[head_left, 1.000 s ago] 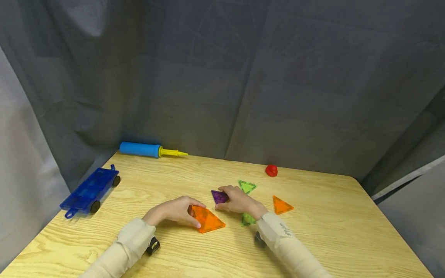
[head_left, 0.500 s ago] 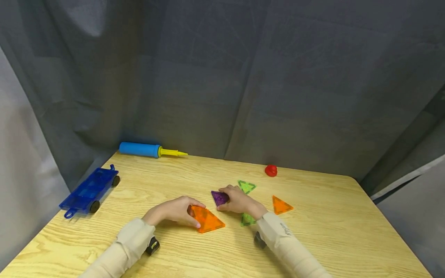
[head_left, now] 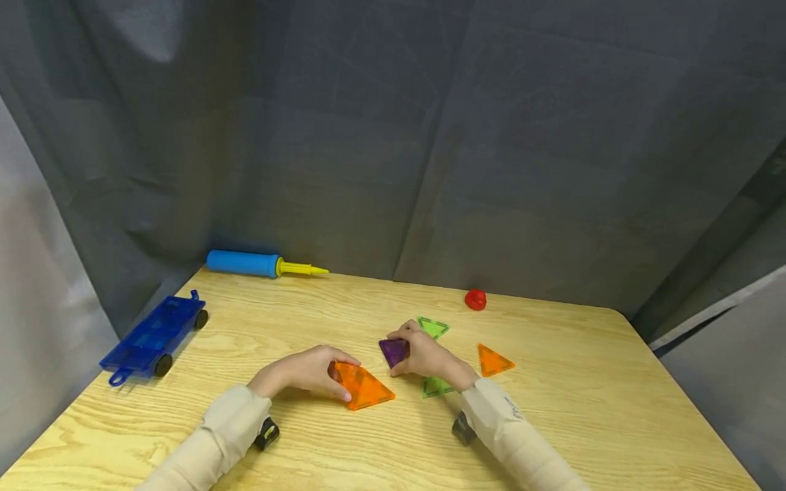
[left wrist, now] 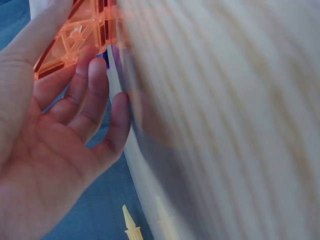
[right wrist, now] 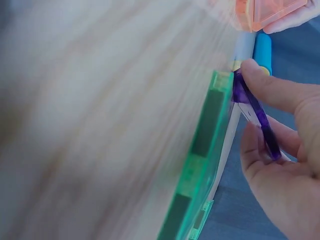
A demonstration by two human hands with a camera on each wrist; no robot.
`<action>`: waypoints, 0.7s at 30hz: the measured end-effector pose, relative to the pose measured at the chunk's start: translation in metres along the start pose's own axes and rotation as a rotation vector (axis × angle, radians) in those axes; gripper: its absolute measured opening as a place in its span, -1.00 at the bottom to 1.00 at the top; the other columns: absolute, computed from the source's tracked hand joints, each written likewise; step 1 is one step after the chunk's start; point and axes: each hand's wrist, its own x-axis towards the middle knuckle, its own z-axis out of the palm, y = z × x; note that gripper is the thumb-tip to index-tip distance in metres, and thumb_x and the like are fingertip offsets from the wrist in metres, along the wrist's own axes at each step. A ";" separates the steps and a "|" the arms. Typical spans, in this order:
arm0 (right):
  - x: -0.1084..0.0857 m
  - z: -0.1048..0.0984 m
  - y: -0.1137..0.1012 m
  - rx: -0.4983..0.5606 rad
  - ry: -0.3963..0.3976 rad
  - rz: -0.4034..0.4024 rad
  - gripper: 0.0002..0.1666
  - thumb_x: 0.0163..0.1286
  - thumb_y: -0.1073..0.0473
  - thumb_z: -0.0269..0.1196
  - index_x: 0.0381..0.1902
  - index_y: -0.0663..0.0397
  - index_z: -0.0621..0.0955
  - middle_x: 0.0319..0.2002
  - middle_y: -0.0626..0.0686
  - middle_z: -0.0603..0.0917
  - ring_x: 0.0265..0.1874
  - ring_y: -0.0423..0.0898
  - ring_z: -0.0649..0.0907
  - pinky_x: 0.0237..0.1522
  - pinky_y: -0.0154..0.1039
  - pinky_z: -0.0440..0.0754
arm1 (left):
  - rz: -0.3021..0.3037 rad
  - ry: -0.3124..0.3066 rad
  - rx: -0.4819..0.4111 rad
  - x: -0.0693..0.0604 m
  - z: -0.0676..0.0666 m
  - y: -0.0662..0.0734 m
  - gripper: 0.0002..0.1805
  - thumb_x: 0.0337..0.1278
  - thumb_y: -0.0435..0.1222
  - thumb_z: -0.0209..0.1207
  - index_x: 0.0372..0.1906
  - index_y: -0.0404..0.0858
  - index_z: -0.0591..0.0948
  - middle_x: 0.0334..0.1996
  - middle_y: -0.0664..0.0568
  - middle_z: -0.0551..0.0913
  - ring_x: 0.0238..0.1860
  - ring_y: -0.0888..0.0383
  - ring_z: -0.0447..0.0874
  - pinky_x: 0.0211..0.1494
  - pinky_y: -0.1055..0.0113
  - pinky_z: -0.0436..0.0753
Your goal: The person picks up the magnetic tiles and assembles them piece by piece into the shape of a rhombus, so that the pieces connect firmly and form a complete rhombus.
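My left hand (head_left: 312, 372) grips a translucent orange piece built of triangular magnetic tiles (head_left: 364, 386), thumb at its near corner and fingers behind it. In the left wrist view, that orange piece (left wrist: 82, 37) is cut off at the top. My right hand (head_left: 424, 353) pinches a purple triangular magnetic tile (head_left: 393, 351) between thumb and fingers. Tilted off the tabletop, the purple tile (right wrist: 257, 112) shows edge-on in the right wrist view. Two green triangular tiles lie by the right hand: one behind it (head_left: 434, 327), one partly hidden under the wrist (head_left: 434, 387).
An orange triangular tile (head_left: 494, 360) lies flat right of the right hand. Farther back sits a small red object (head_left: 475, 300). A blue wheeled toy base (head_left: 153, 337) stands at the table's left edge. Along the back edge lies a blue hand pump (head_left: 242, 263) with a yellow nozzle.
The right hand has shifted slightly right and tipped up the purple tile, which looked flatter before. The left hand keeps its hold on the orange piece. The whole head view has drifted slightly.
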 end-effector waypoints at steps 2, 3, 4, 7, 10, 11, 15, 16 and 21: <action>0.000 0.000 0.000 0.014 0.014 0.005 -0.30 0.00 0.23 0.50 0.13 0.31 0.53 -0.06 0.12 0.41 -0.23 -0.07 0.48 -0.16 -0.23 0.56 | -0.005 0.000 0.002 0.000 0.000 0.000 -0.34 -0.08 -0.14 0.42 0.19 -0.27 0.54 -0.36 0.16 0.54 -0.41 0.28 0.44 -0.30 0.42 0.49; -0.001 0.000 0.000 0.040 0.015 0.019 -0.30 0.01 0.26 0.49 0.13 0.30 0.53 -0.04 0.11 0.41 -0.24 -0.09 0.49 -0.18 -0.24 0.57 | -0.006 -0.001 0.002 0.000 0.000 0.001 -0.34 -0.08 -0.14 0.42 0.19 -0.27 0.54 -0.37 0.16 0.54 -0.41 0.28 0.44 -0.30 0.42 0.49; -0.001 0.000 0.000 0.059 0.018 0.025 -0.32 0.01 0.28 0.49 0.13 0.30 0.54 -0.04 0.11 0.41 -0.27 -0.10 0.51 -0.22 -0.28 0.58 | -0.007 -0.002 -0.001 0.000 0.000 0.001 -0.35 -0.07 -0.15 0.42 0.19 -0.27 0.54 -0.37 0.16 0.54 -0.41 0.27 0.44 -0.30 0.42 0.49; -0.002 0.000 0.000 0.114 0.021 0.034 -0.40 0.06 0.34 0.44 0.11 0.33 0.55 -0.03 0.12 0.41 -0.32 -0.12 0.55 -0.32 -0.37 0.59 | -0.003 -0.006 -0.007 -0.001 0.000 0.001 -0.35 -0.07 -0.15 0.42 0.19 -0.27 0.54 -0.36 0.15 0.55 -0.41 0.27 0.44 -0.31 0.42 0.49; -0.004 0.000 -0.001 0.167 0.025 0.039 -0.50 0.15 0.36 0.37 0.08 0.35 0.57 0.01 0.16 0.44 -0.25 -0.06 0.60 -0.24 -0.36 0.63 | 0.002 -0.010 -0.008 -0.001 0.000 0.000 -0.35 -0.06 -0.15 0.41 0.19 -0.28 0.53 -0.32 0.15 0.56 -0.39 0.26 0.45 -0.30 0.42 0.50; -0.005 0.000 0.000 0.174 0.028 0.040 -0.53 0.19 0.35 0.35 0.08 0.35 0.57 0.03 0.17 0.46 -0.20 -0.03 0.61 -0.20 -0.33 0.63 | 0.004 -0.011 -0.007 0.000 0.000 0.000 -0.35 -0.05 -0.15 0.41 0.20 -0.28 0.53 -0.30 0.15 0.56 -0.38 0.26 0.45 -0.30 0.42 0.50; -0.008 0.000 0.000 0.218 0.039 0.060 -0.62 0.27 0.34 0.27 0.05 0.32 0.59 0.10 0.25 0.53 -0.05 0.09 0.61 -0.07 -0.22 0.63 | 0.005 -0.011 0.001 0.000 0.000 -0.001 -0.34 -0.05 -0.14 0.41 0.20 -0.28 0.52 -0.22 0.13 0.57 -0.35 0.25 0.45 -0.28 0.41 0.50; -0.009 0.000 -0.001 0.226 0.042 0.068 -0.64 0.28 0.34 0.26 0.04 0.31 0.60 0.09 0.26 0.54 -0.04 0.09 0.62 -0.07 -0.20 0.63 | 0.005 -0.010 0.003 0.001 0.000 -0.002 -0.34 -0.05 -0.14 0.41 0.20 -0.28 0.52 -0.21 0.12 0.57 -0.34 0.25 0.45 -0.27 0.41 0.50; -0.011 -0.001 0.000 0.265 0.061 0.139 -0.73 0.30 0.28 0.26 -0.04 0.21 0.66 0.02 0.23 0.62 -0.15 0.01 0.65 -0.15 -0.21 0.63 | 0.009 0.000 0.014 0.001 0.000 -0.002 -0.34 -0.06 -0.13 0.41 0.20 -0.28 0.53 -0.10 0.06 0.58 -0.31 0.24 0.45 -0.24 0.40 0.50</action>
